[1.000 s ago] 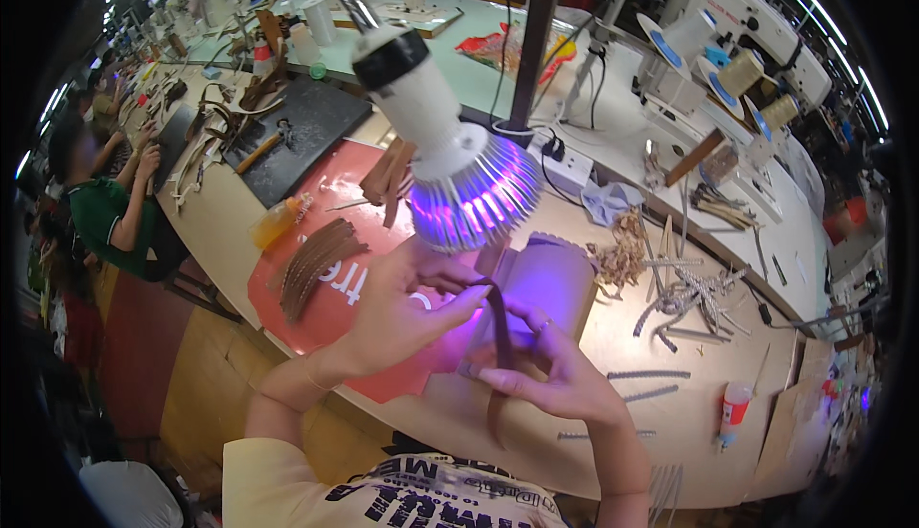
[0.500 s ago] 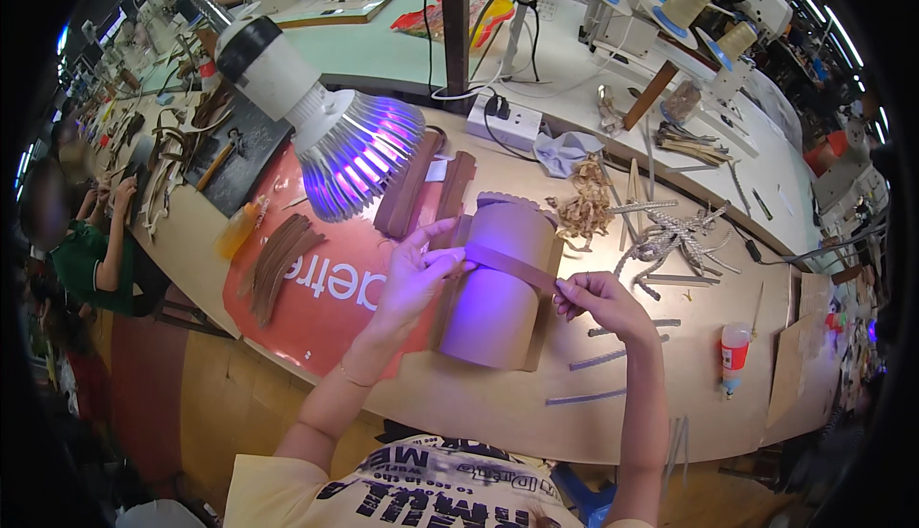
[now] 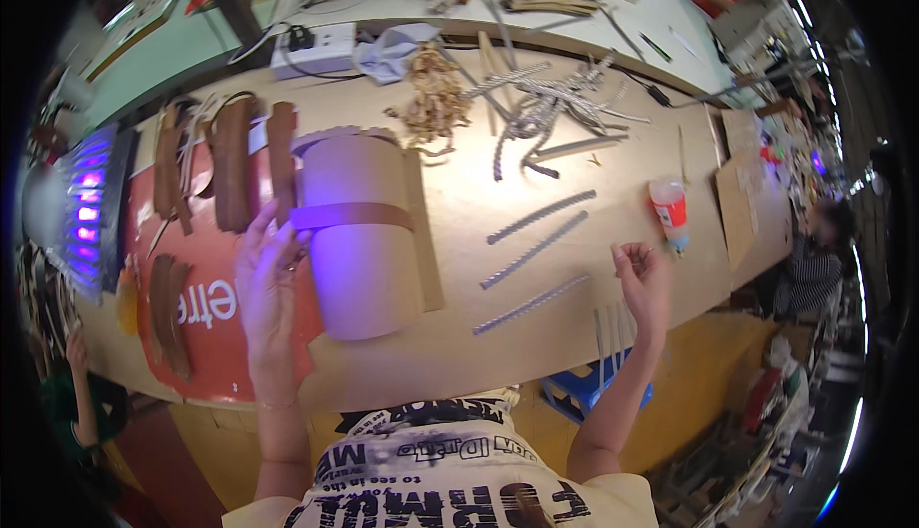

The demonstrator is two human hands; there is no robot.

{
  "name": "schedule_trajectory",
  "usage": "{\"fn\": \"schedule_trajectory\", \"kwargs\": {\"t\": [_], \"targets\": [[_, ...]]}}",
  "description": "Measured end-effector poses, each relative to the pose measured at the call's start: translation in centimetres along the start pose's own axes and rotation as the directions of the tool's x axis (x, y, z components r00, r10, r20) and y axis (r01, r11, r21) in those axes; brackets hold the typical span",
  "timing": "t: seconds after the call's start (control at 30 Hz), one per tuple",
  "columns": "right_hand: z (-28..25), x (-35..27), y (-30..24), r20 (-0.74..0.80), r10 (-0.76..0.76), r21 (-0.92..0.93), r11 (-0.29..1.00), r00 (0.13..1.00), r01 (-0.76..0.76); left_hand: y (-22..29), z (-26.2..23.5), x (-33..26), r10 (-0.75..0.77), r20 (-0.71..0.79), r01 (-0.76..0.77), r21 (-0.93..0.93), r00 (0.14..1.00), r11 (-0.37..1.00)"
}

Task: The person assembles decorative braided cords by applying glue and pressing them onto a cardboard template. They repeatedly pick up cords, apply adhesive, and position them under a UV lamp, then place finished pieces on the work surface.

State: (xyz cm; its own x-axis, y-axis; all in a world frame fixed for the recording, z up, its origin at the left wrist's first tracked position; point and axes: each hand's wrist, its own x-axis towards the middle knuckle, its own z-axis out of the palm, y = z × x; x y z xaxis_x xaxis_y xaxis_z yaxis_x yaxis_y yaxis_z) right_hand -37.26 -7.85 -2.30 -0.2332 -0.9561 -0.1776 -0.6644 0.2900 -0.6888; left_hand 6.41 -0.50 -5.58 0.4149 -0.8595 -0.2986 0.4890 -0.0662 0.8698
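A tan cardboard roll (image 3: 359,241) lies on the wooden bench (image 3: 459,356) in front of me. A brown strip (image 3: 354,215) runs across it like a band. My left hand (image 3: 268,274) rests flat against the roll's left side, fingertips pressing the strip's left end. My right hand (image 3: 643,279) is well to the right, off the roll, near the bench's front edge. Its fingers are curled above several thin pale slats (image 3: 613,327). Whether they pinch anything is not visible.
Grey corrugated strips (image 3: 536,250) lie between roll and right hand. A small glue bottle (image 3: 670,210) stands just beyond that hand. Dark brown strips (image 3: 230,169) and a red sheet (image 3: 225,346) lie left, by a violet lamp (image 3: 84,207). Other people sit at right (image 3: 814,255) and lower left (image 3: 72,389).
My right hand has let go of the strip's right end and swung out to the right bench edge. The view tilted, and the lamp now sits at the far left.
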Motion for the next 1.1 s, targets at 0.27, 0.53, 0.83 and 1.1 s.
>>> {"fn": "schedule_trajectory", "kwargs": {"t": [0.27, 0.53, 0.83, 1.1], "targets": [[4.1, 1.0, -0.5, -0.146, 0.049, -0.224, 0.971, 0.988, -0.081, -0.2, -0.9, 0.1, -0.034, 0.014, 0.035, -0.120, 0.999, 0.992], [9.6, 1.8, -2.9, -0.220, 0.101, -0.214, 0.965, 0.970, -0.149, 0.1, -0.6, -0.7, 0.003, -0.008, -0.004, -0.168, 1.000, 0.986], [6.2, -1.3, -8.5, 0.258, -0.122, 0.880, 0.440, 0.958, -0.181, 2.1, 3.2, -4.6, 0.652, 0.096, -0.624, 0.419, 0.752, 0.659], [9.1, -2.8, -17.2, 0.384, -0.319, 0.877, 0.418, 0.866, -0.235, 4.5, 6.5, -5.4, 0.045, 0.411, -0.126, 0.173, 0.911, 0.977]]}}
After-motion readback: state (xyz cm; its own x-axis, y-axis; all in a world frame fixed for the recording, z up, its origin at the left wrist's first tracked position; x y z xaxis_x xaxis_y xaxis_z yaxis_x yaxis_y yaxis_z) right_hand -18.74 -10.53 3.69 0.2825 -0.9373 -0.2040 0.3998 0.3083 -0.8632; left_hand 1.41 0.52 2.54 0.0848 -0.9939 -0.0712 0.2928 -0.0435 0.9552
